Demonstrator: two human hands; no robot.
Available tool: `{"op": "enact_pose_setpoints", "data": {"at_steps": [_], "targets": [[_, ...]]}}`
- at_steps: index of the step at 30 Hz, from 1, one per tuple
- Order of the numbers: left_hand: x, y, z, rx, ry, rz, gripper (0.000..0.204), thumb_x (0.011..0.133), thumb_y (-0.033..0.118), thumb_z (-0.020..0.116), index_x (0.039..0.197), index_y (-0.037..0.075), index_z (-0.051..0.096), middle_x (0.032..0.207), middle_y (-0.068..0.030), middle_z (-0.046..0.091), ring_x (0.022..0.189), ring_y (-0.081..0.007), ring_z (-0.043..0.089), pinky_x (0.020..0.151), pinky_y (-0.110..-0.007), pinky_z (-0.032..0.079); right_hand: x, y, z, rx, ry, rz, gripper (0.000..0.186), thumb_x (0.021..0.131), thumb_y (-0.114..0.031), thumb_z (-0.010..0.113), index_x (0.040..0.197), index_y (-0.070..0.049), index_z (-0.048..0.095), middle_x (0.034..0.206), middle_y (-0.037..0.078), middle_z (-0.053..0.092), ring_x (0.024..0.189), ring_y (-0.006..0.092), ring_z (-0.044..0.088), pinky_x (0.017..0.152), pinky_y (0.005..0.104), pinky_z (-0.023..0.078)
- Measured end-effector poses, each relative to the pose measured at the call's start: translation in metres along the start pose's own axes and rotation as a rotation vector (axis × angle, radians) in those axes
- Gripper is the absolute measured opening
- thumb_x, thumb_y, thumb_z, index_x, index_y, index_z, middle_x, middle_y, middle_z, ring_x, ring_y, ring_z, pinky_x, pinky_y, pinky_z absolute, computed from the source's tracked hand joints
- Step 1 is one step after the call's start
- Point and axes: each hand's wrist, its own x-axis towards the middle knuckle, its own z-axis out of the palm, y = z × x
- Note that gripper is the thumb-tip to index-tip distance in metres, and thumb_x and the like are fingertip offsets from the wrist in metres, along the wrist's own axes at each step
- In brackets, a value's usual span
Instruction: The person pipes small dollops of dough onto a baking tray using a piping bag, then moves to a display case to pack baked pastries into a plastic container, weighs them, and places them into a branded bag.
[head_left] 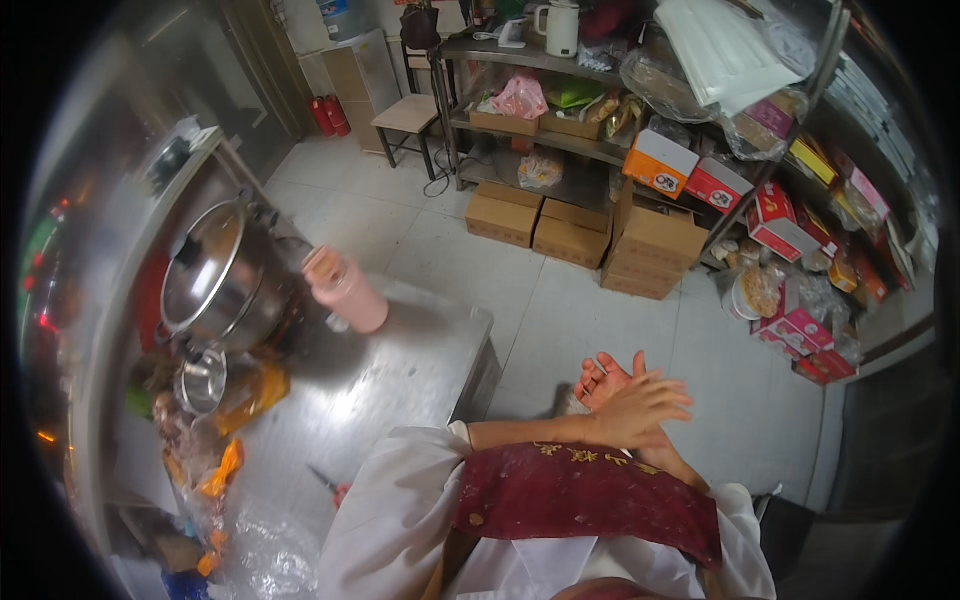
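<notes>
In front of the dark red apron (pixel 580 490), my two hands meet. My left hand (pixel 640 410) lies across my right wrist and lower palm, its fingers stretched out and slightly blurred. Beneath it, my right hand (pixel 603 383) is turned palm up, with its fingers apart and loosely bent. A small pale strip shows at those fingers, too small to name. Left of my hands is a metal table (pixel 420 345). On it stands a pink bottle (pixel 350 293), and close to my left sleeve lies a thin dark pointed tool (pixel 322 479), partly hidden.
A large steel pot (pixel 225 280), a metal bowl (pixel 203 382) and clear plastic bags (pixel 265 555) crowd the table's left side. Cardboard boxes (pixel 570 230) stand on the floor before a loaded metal shelf (pixel 530 58). A chair (pixel 405 115) and red fire extinguishers (pixel 330 115) are farther back.
</notes>
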Motion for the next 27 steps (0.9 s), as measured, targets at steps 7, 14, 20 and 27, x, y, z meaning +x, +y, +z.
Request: {"op": "enact_pose_setpoints", "data": {"at_steps": [7,14,20,27], "targets": [[0.036,-0.164,-0.115,0.126,0.402,-0.449,0.024,0.082,0.019,0.057,0.105,0.011,0.058,0.115,-0.0052,0.056,0.122,-0.0274,0.043,0.107,-0.054,0.015,0.152,-0.064,0.014,-0.234,0.243,0.053,0.056,0.092,-0.053,0.036,0.125,-0.008,0.041,0.122,0.012,0.048,0.111,0.0309,0.049,0.096,0.0444,0.038],[-0.047,-0.313,-0.272,0.201,1.256,-0.985,0.021,0.092,0.022,0.047,0.100,0.008,0.060,0.108,-0.0080,0.060,0.107,-0.0220,0.054,0.102,-0.043,0.029,0.354,-0.117,0.110,-0.896,-0.270,0.091,0.066,0.096,-0.051,0.021,0.138,-0.001,0.030,0.144,0.014,0.030,0.133,0.0280,0.028,0.110,0.0401,0.016],[-0.032,-0.364,-0.291,-1.029,1.511,-0.738,0.032,0.096,0.027,0.042,0.117,0.004,0.052,0.112,-0.0075,0.059,0.105,-0.0175,0.055,0.093,-0.035,0.042,0.493,-0.108,0.070,-2.000,-1.152,-0.308,0.061,0.092,-0.053,0.028,0.121,-0.004,0.052,0.133,0.016,0.043,0.122,0.0338,0.041,0.105,0.0436,0.026],[-0.092,-0.357,-0.414,-1.496,1.523,-0.417,0.044,0.095,0.030,0.045,0.130,0.003,0.040,0.116,-0.0140,0.055,0.106,-0.0234,0.055,0.091,-0.036,0.047,0.642,-0.168,-0.032,-2.240,-0.251,0.454,0.034,0.088,-0.030,0.052,0.108,-0.003,0.056,0.108,0.017,0.059,0.099,0.0316,0.057,0.088,0.0398,0.043]]}}
